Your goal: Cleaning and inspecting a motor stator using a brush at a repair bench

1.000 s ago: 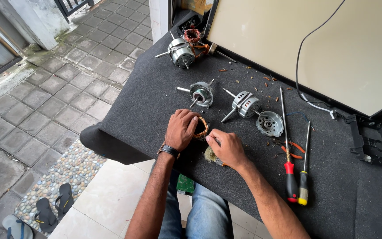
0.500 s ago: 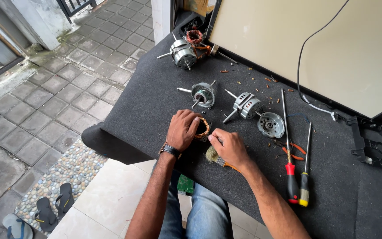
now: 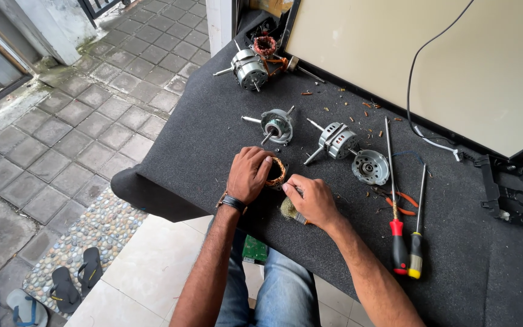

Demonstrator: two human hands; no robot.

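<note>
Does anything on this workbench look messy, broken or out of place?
Yes. Small copper-coloured wire scraps lie scattered over the black felt-covered table. Three small metal motors lie tipped on their sides, and one round metal end cover lies apart from its motor. The left hand grips a copper-wound ring.

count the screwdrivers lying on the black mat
2. Both lie side by side right of the right hand: the red-handled screwdriver with the longer shaft, and the yellow-and-black-handled screwdriver just right of it. Orange-handled pliers lie under the shafts; none seem hidden.
</note>
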